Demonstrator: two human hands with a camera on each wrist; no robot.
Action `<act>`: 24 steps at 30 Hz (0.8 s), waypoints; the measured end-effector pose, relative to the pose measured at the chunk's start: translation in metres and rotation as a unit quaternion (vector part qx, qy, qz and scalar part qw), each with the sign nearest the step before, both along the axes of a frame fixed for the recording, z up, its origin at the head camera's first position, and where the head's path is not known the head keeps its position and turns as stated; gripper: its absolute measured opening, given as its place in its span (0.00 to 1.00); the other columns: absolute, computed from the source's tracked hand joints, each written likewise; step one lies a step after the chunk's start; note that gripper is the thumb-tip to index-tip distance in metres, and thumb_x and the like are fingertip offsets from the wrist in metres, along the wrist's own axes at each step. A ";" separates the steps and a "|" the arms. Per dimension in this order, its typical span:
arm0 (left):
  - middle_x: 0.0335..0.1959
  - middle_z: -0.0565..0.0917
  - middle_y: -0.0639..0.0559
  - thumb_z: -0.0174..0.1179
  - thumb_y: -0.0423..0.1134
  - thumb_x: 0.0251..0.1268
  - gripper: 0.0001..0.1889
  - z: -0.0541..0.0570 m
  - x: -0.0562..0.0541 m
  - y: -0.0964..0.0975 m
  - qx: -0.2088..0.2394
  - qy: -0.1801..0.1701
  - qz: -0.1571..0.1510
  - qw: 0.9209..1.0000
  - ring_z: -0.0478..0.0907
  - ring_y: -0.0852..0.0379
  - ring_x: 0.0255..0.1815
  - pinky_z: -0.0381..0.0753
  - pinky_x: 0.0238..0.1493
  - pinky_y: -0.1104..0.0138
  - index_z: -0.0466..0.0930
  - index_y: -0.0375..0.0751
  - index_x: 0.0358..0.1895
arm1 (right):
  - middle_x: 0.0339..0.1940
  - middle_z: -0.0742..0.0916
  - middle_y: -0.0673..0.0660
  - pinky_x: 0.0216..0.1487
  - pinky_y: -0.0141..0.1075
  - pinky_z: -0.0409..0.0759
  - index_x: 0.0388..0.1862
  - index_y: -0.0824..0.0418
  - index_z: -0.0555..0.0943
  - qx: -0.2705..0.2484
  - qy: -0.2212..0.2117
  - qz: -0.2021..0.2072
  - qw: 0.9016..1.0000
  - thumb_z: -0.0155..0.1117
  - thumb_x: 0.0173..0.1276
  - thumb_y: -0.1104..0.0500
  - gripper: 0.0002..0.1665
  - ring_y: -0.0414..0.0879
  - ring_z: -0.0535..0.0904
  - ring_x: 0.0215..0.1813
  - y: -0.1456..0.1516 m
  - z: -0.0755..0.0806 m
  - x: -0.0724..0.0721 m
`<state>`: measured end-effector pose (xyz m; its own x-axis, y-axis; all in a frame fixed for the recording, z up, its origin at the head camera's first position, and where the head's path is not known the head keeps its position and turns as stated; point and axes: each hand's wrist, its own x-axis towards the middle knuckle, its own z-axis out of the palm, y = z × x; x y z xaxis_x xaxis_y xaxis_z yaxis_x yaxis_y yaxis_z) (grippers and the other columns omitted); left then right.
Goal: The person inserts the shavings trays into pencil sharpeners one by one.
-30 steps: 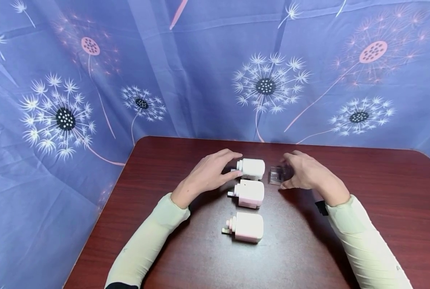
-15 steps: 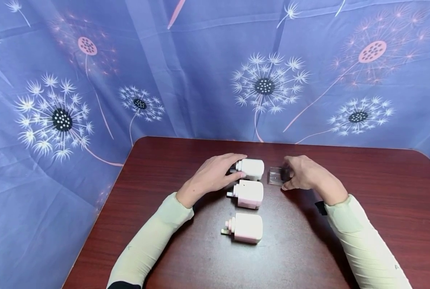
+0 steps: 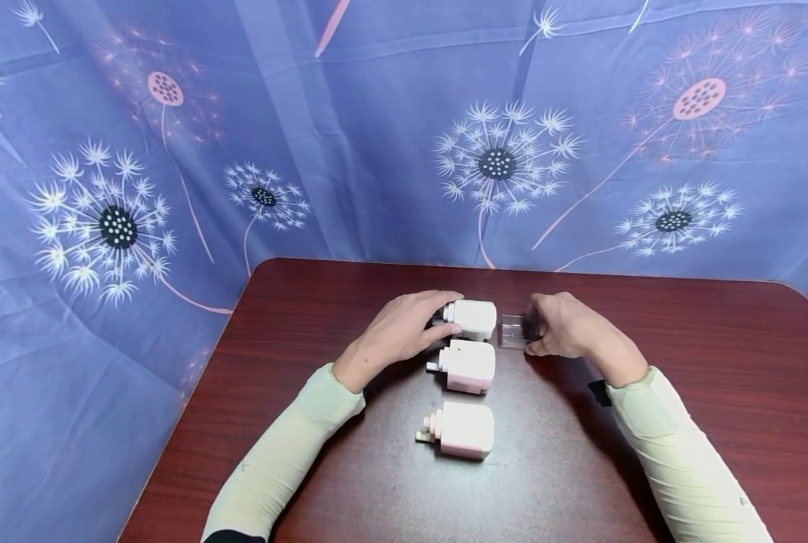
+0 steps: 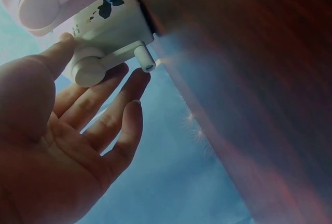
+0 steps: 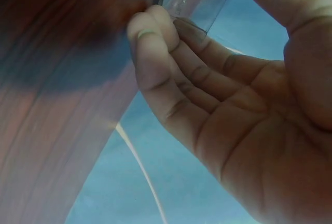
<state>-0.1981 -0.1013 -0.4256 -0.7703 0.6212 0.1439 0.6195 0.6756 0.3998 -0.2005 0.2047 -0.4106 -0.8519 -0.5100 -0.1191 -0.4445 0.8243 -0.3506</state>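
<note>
Three white pump bottles lie on their sides in a column, pump heads to the left: a far one (image 3: 475, 317), a middle one (image 3: 470, 366) and a near one (image 3: 467, 430). My left hand (image 3: 400, 324) holds the far bottle at its pump end, thumb on one side and fingers on the other. The left wrist view shows its round pump head (image 4: 89, 71) and spout. Just right of that bottle, my right hand (image 3: 567, 326) pinches a clear square-sided container (image 3: 512, 332) between thumb and fingers. In the right wrist view, fingers partly hide the container (image 5: 192, 1).
The dark red-brown wooden table (image 3: 716, 362) has a rounded far edge. Behind it and on the left hangs a blue cloth (image 3: 377, 151) printed with dandelions. Little space separates the far and middle bottles.
My left hand has moved slightly right and closed in on the far bottle. My right hand has shifted the clear container a little left, closer to that bottle's base.
</note>
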 end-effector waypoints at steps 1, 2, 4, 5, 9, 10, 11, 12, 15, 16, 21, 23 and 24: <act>0.70 0.81 0.53 0.62 0.55 0.79 0.29 0.000 0.000 0.000 0.000 0.001 0.000 1.000 0.79 0.56 0.70 0.78 0.69 0.60 0.74 0.49 0.77 | 0.26 0.82 0.51 0.39 0.48 0.83 0.40 0.64 0.79 -0.002 0.002 0.000 1.000 0.89 0.48 0.57 0.29 0.46 0.79 0.31 0.000 0.000 0.000; 0.70 0.82 0.53 0.62 0.55 0.79 0.29 0.000 0.000 0.000 0.001 0.002 0.000 1.000 0.79 0.56 0.70 0.78 0.69 0.60 0.74 0.49 0.77 | 0.26 0.83 0.51 0.39 0.48 0.83 0.40 0.64 0.79 -0.005 0.003 0.000 1.000 0.89 0.48 0.58 0.28 0.46 0.79 0.31 -0.001 0.000 0.000; 0.70 0.82 0.53 0.62 0.55 0.79 0.29 0.000 0.000 0.000 0.002 0.003 0.001 1.000 0.79 0.56 0.69 0.78 0.68 0.60 0.74 0.49 0.76 | 0.26 0.83 0.51 0.39 0.47 0.83 0.40 0.64 0.79 -0.010 0.005 0.000 1.000 0.89 0.48 0.58 0.28 0.46 0.79 0.31 -0.003 -0.001 0.001; 0.70 0.82 0.53 0.62 0.55 0.79 0.29 0.000 0.000 0.000 0.003 0.003 0.001 1.000 0.80 0.56 0.69 0.79 0.68 0.60 0.75 0.49 0.76 | 0.26 0.83 0.51 0.39 0.47 0.83 0.40 0.64 0.80 -0.012 0.007 0.001 1.000 0.89 0.47 0.58 0.28 0.46 0.79 0.31 -0.003 -0.001 0.001; 0.69 0.82 0.52 0.62 0.55 0.79 0.29 -0.001 0.000 0.000 0.008 0.003 0.000 1.000 0.80 0.56 0.69 0.79 0.68 0.60 0.75 0.48 0.76 | 0.26 0.82 0.50 0.39 0.46 0.83 0.39 0.64 0.80 -0.018 0.011 0.003 1.000 0.89 0.47 0.59 0.27 0.45 0.79 0.31 -0.005 -0.003 0.001; 0.69 0.82 0.52 0.62 0.55 0.79 0.29 -0.001 0.000 0.000 0.009 0.004 -0.001 1.000 0.80 0.56 0.69 0.79 0.68 0.60 0.75 0.48 0.76 | 0.25 0.83 0.50 0.39 0.46 0.83 0.39 0.64 0.80 -0.018 0.014 0.004 1.000 0.89 0.47 0.59 0.27 0.45 0.79 0.31 -0.005 -0.003 0.000; 0.69 0.82 0.52 0.62 0.54 0.79 0.29 -0.001 0.000 0.000 0.011 0.004 -0.001 1.000 0.80 0.56 0.69 0.79 0.68 0.60 0.75 0.48 0.76 | 0.25 0.83 0.50 0.39 0.46 0.83 0.39 0.64 0.81 -0.018 0.015 0.005 1.000 0.89 0.47 0.59 0.27 0.45 0.79 0.30 -0.006 -0.004 0.000; 0.69 0.83 0.52 0.62 0.54 0.79 0.29 -0.001 0.000 0.000 0.012 0.005 -0.002 1.000 0.80 0.55 0.69 0.79 0.68 0.60 0.75 0.48 0.76 | 0.25 0.82 0.50 0.39 0.46 0.83 0.40 0.64 0.81 -0.019 0.017 0.005 1.000 0.89 0.47 0.59 0.27 0.45 0.79 0.30 -0.006 -0.005 0.000; 0.69 0.83 0.52 0.62 0.54 0.79 0.29 0.000 0.000 0.000 0.014 0.007 -0.002 1.000 0.80 0.55 0.69 0.78 0.68 0.60 0.75 0.47 0.75 | 0.25 0.82 0.49 0.39 0.46 0.83 0.39 0.64 0.81 -0.022 0.023 0.008 0.999 0.89 0.46 0.59 0.27 0.45 0.79 0.30 -0.008 -0.005 0.000; 0.69 0.83 0.52 0.62 0.54 0.79 0.29 0.000 0.000 0.000 0.013 0.008 -0.002 1.000 0.80 0.55 0.69 0.78 0.68 0.60 0.75 0.47 0.75 | 0.25 0.82 0.49 0.38 0.45 0.82 0.39 0.64 0.81 -0.024 0.025 0.009 0.999 0.89 0.46 0.59 0.27 0.45 0.79 0.30 -0.009 -0.006 -0.001; 0.69 0.83 0.52 0.62 0.55 0.79 0.29 0.000 0.000 0.000 0.010 0.010 -0.003 1.000 0.80 0.55 0.69 0.78 0.68 0.61 0.75 0.47 0.76 | 0.24 0.82 0.49 0.37 0.43 0.82 0.39 0.64 0.82 -0.035 0.023 0.008 0.999 0.89 0.46 0.60 0.26 0.43 0.79 0.29 -0.011 -0.007 -0.001; 0.69 0.83 0.52 0.62 0.55 0.79 0.29 0.000 0.000 0.000 0.008 0.011 -0.004 1.000 0.80 0.55 0.69 0.78 0.68 0.61 0.75 0.48 0.76 | 0.24 0.83 0.49 0.37 0.43 0.82 0.39 0.64 0.82 -0.037 0.021 0.008 0.999 0.89 0.46 0.61 0.26 0.43 0.79 0.29 -0.012 -0.007 -0.001; 0.69 0.83 0.52 0.62 0.55 0.79 0.29 -0.001 -0.001 0.000 0.008 0.011 -0.004 1.000 0.80 0.55 0.68 0.78 0.68 0.61 0.75 0.48 0.76 | 0.25 0.83 0.49 0.37 0.43 0.83 0.40 0.64 0.82 -0.038 0.020 0.008 0.999 0.89 0.46 0.61 0.26 0.43 0.79 0.28 -0.013 -0.007 -0.001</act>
<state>-0.1987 -0.1012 -0.4261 -0.7624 0.6246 0.1693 0.6328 0.6649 0.3967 -0.2015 0.1922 -0.4180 -0.8474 -0.5290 -0.0459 -0.4714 0.7892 -0.3937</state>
